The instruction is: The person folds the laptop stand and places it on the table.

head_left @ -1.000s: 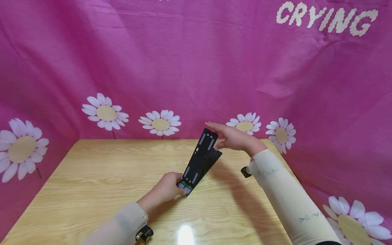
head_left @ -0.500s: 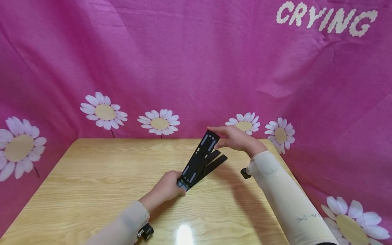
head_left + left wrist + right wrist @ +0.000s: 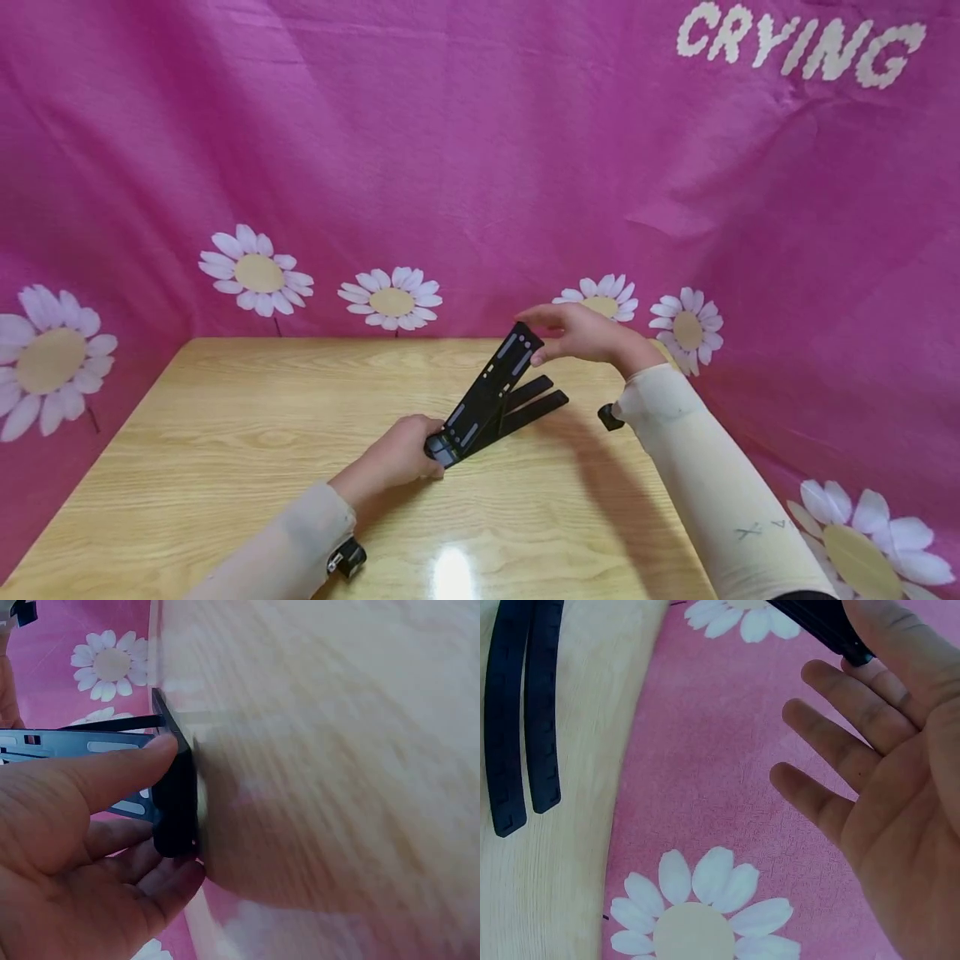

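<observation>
Left hand (image 3: 401,450): your forearm reaches inward, low over the wooden table (image 3: 247,417); thumb and fingers grip the hinge end of the black folding stand (image 3: 477,405). Right hand (image 3: 588,332): your arm extends forward, wrist raised; thumb and forefinger pinch the tilted panel's upper end (image 3: 527,335), other fingers loosely extended. Stand: mid-table, two legs (image 3: 534,409) below the panel.

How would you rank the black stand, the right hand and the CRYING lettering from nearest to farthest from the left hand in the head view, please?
1. Black stand: held in the left hand.
2. Right hand: right, at the stand's raised end.
3. CRYING lettering: upper right, on the pink cloth.
</observation>
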A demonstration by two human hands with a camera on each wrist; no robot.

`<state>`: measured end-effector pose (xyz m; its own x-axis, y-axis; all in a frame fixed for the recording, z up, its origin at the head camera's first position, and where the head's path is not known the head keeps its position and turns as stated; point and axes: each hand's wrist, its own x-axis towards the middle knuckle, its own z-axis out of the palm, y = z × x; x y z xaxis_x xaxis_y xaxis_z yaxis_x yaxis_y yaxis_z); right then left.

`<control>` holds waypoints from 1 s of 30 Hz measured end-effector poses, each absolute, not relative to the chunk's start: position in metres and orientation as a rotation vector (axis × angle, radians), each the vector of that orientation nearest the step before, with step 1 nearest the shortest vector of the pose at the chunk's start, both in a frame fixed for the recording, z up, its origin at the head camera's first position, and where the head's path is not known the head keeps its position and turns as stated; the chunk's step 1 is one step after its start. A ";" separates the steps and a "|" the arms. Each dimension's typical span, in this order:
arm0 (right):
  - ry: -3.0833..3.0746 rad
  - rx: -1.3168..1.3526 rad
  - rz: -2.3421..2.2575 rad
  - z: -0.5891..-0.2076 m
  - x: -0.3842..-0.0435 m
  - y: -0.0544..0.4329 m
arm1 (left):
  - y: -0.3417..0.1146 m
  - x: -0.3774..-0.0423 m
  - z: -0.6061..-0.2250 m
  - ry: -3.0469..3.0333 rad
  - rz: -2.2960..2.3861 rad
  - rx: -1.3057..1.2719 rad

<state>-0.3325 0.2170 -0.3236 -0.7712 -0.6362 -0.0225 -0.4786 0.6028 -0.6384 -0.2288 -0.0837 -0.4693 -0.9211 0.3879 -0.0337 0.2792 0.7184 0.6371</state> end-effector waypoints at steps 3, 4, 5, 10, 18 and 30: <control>2.574 -0.900 -0.939 -0.322 -0.332 0.219 | -0.083 -0.228 -0.468 2.769 0.968 0.540; 2.575 -0.897 -0.942 -0.322 -0.331 0.219 | -0.083 -0.228 -0.467 2.767 0.961 0.535; 2.581 -0.895 -0.941 -0.321 -0.330 0.218 | -0.083 -0.229 -0.467 2.764 0.953 0.531; 2.611 -0.865 -0.929 -0.319 -0.323 0.216 | -0.087 -0.234 -0.463 2.758 0.914 0.514; 2.629 -0.841 -0.943 -0.322 -0.315 0.221 | -0.095 -0.238 -0.464 2.778 0.925 0.512; 2.648 -0.849 -1.091 -0.340 -0.309 0.191 | -0.134 -0.244 -0.467 2.722 0.944 0.486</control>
